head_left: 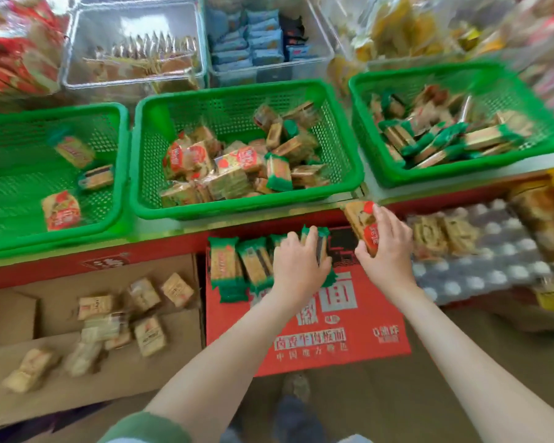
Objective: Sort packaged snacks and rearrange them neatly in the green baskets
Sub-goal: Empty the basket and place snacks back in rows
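Three green baskets stand on a shelf: the left basket [119, 161] holds three packs, the middle basket [147, 199] a mixed heap of red and green packs, the right basket [365, 155] mostly green-wrapped packs. Below them, a row of green-ended snack packs [226, 266] lies on a red carton [349, 314]. My left hand [296, 263] grips the rightmost green packs [320, 238] of that row. My right hand [386, 247] holds a red-labelled snack pack [362, 223] just under the shelf edge.
An open cardboard box [77, 282] at lower left holds several pale snack packs. Clear bins [135, 46] with other snacks stand behind the baskets. A grey egg tray [493, 257] with snack packs sits to the right. My shoe [296, 386] shows below the carton.
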Demonstrator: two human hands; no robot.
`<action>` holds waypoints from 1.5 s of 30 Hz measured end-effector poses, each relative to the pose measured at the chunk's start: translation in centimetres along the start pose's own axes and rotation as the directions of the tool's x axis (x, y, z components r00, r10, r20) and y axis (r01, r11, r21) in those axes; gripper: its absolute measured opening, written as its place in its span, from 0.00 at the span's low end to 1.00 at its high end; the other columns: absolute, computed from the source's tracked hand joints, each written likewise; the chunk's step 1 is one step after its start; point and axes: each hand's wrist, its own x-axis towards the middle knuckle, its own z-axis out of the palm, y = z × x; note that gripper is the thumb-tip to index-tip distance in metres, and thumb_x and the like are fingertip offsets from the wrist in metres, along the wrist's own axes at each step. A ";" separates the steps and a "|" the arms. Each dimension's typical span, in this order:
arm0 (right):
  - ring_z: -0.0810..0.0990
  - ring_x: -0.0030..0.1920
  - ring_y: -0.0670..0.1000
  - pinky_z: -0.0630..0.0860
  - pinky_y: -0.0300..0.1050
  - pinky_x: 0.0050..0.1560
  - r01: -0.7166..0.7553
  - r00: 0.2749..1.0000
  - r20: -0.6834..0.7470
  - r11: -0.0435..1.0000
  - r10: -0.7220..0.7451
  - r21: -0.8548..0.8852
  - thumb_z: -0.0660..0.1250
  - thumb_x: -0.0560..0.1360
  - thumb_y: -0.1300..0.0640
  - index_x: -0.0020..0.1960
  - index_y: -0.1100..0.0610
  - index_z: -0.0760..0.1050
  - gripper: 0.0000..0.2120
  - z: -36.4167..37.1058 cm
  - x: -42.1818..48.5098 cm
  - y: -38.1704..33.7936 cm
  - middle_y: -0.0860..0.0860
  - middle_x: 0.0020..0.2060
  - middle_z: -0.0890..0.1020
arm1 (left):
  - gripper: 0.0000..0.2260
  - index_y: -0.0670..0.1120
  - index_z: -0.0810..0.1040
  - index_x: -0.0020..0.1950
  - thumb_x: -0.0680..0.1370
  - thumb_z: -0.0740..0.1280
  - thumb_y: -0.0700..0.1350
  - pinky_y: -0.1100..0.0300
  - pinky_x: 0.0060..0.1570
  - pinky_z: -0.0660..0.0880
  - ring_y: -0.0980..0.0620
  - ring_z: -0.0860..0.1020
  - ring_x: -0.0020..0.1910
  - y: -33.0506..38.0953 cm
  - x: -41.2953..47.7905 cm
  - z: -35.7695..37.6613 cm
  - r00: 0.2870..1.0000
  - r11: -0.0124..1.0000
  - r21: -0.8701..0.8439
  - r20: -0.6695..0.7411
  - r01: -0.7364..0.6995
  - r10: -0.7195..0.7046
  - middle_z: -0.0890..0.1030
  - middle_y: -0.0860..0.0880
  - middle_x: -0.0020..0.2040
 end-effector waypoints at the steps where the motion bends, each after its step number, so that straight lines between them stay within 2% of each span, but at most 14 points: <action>1: 0.64 0.63 0.58 0.64 0.56 0.66 0.003 1.000 0.003 1.000 -0.003 -0.011 0.62 0.70 0.55 0.73 0.60 0.64 0.32 -0.3 -0.1 1.1 0.58 0.68 0.69 | 0.30 0.44 0.67 0.73 0.76 0.66 0.58 0.51 0.46 0.72 0.40 0.76 0.50 0.5 0.6 0.9 1.000 0.998 0.061 0.021 0.002 -0.003 0.76 0.40 0.52; 4: 0.63 0.65 0.58 0.62 0.57 0.67 -0.009 0.999 0.043 0.999 0.010 -0.032 0.64 0.73 0.56 0.74 0.57 0.63 0.30 -0.6 -0.4 4.0 0.57 0.70 0.67 | 0.27 0.42 0.77 0.62 0.70 0.73 0.58 0.52 0.46 0.75 0.40 0.79 0.45 1.4 1.5 3.0 1.000 0.976 0.215 0.002 0.028 -0.029 0.80 0.40 0.46; 7: 0.61 0.67 0.58 0.61 0.58 0.68 -0.075 0.994 0.083 0.997 0.076 -0.014 0.66 0.74 0.59 0.75 0.55 0.62 0.31 -0.7 -0.5 6.7 0.56 0.71 0.65 | 0.26 0.43 0.67 0.70 0.79 0.61 0.57 0.51 0.56 0.70 0.42 0.74 0.57 1.8 1.7 4.4 0.996 0.962 0.268 0.050 0.059 -0.075 0.75 0.41 0.58; 10: 0.60 0.67 0.58 0.60 0.56 0.68 -0.152 0.985 0.083 0.988 0.153 -0.024 0.65 0.75 0.60 0.75 0.56 0.61 0.30 -0.7 -0.1 9.3 0.57 0.72 0.64 | 0.27 0.44 0.61 0.74 0.81 0.55 0.58 0.51 0.61 0.65 0.42 0.69 0.64 2.0 2.3 5.3 0.998 0.945 0.323 0.006 0.058 -0.063 0.68 0.41 0.67; 12: 0.61 0.66 0.60 0.60 0.57 0.67 -0.210 0.975 0.063 0.975 0.215 -0.068 0.65 0.75 0.59 0.76 0.57 0.61 0.30 -0.7 0.7 11.0 0.59 0.71 0.64 | 0.29 0.44 0.54 0.77 0.81 0.52 0.60 0.47 0.69 0.57 0.41 0.58 0.73 2.5 2.7 5.5 0.996 0.954 0.293 0.042 0.061 -0.077 0.55 0.40 0.77; 14: 0.63 0.66 0.64 0.61 0.59 0.66 -0.253 0.964 0.042 0.957 0.261 -0.139 0.66 0.76 0.59 0.76 0.58 0.60 0.31 -0.5 1.6 12.6 0.62 0.71 0.65 | 0.31 0.45 0.51 0.79 0.81 0.50 0.62 0.45 0.73 0.45 0.42 0.47 0.77 2.9 3.3 5.7 0.997 0.957 0.283 0.039 0.057 -0.071 0.44 0.42 0.79; 17: 0.58 0.71 0.63 0.57 0.58 0.70 -0.308 0.921 0.150 0.907 0.360 -0.287 0.61 0.79 0.55 0.78 0.57 0.55 0.30 0.0 2.8 14.8 0.62 0.75 0.57 | 0.32 0.44 0.56 0.78 0.80 0.54 0.61 0.44 0.72 0.38 0.41 0.45 0.77 3.3 3.9 6.2 0.997 0.973 0.229 -0.072 -0.005 0.023 0.46 0.40 0.79; 20: 0.46 0.76 0.59 0.49 0.59 0.73 -0.320 0.831 0.316 0.859 0.457 -0.400 0.54 0.82 0.50 0.79 0.54 0.46 0.29 0.7 3.1 16.2 0.57 0.78 0.48 | 0.29 0.43 0.67 0.73 0.78 0.62 0.59 0.43 0.72 0.47 0.41 0.52 0.74 3.7 4.5 6.6 0.978 0.975 0.202 -0.160 -0.096 0.130 0.58 0.37 0.77; 23: 0.42 0.77 0.58 0.43 0.59 0.74 -0.312 0.829 0.316 0.851 0.461 -0.422 0.52 0.82 0.47 0.79 0.53 0.44 0.30 0.6 3.3 15.7 0.56 0.78 0.44 | 0.27 0.42 0.70 0.70 0.77 0.66 0.55 0.39 0.69 0.60 0.38 0.60 0.71 4.0 4.9 6.2 0.960 0.967 0.189 -0.189 -0.169 0.205 0.62 0.36 0.74; 26: 0.45 0.77 0.58 0.46 0.60 0.73 -0.297 0.903 0.197 0.888 0.381 -0.352 0.57 0.80 0.48 0.79 0.54 0.47 0.32 0.1 3.6 13.3 0.57 0.78 0.47 | 0.26 0.41 0.70 0.70 0.76 0.68 0.53 0.40 0.67 0.64 0.37 0.65 0.69 3.9 5.2 5.2 0.946 0.965 0.152 -0.213 -0.215 0.245 0.65 0.36 0.72; 29: 0.60 0.72 0.61 0.58 0.61 0.69 -0.218 0.975 0.006 0.954 0.224 -0.205 0.61 0.78 0.54 0.76 0.60 0.59 0.28 -0.6 4.6 9.4 0.59 0.74 0.62 | 0.24 0.41 0.71 0.69 0.78 0.62 0.52 0.42 0.64 0.67 0.38 0.67 0.67 3.5 5.1 3.4 0.920 0.957 0.107 -0.265 -0.268 0.287 0.66 0.37 0.71; 33: 0.67 0.61 0.58 0.66 0.56 0.58 -0.036 0.982 -0.185 0.998 0.027 -0.043 0.61 0.75 0.57 0.69 0.61 0.67 0.23 -1.0 6.6 1.6 0.59 0.64 0.72 | 0.22 0.39 0.74 0.67 0.78 0.58 0.51 0.46 0.64 0.69 0.40 0.69 0.65 1.5 4.6 -0.6 0.859 0.934 0.048 -0.377 -0.354 0.345 0.70 0.38 0.69; 40: 0.67 0.60 0.57 0.64 0.54 0.62 0.274 0.962 -0.041 0.953 -0.271 0.130 0.58 0.75 0.54 0.70 0.61 0.66 0.25 4.2 8.0 -15.7 0.59 0.61 0.72 | 0.18 0.39 0.74 0.66 0.78 0.61 0.44 0.51 0.66 0.64 0.43 0.67 0.65 -11.1 2.2 -9.2 0.800 0.949 -0.068 -0.559 -0.306 0.218 0.72 0.39 0.67; 45: 0.64 0.65 0.57 0.58 0.49 0.67 0.391 0.894 0.126 0.885 -0.431 0.253 0.62 0.76 0.58 0.73 0.62 0.61 0.27 11.0 7.5 -28.1 0.59 0.65 0.69 | 0.17 0.41 0.76 0.65 0.78 0.60 0.43 0.48 0.64 0.64 0.39 0.70 0.62 -25.9 0.0 -13.4 0.794 0.992 -0.007 -0.600 -0.128 0.099 0.72 0.36 0.65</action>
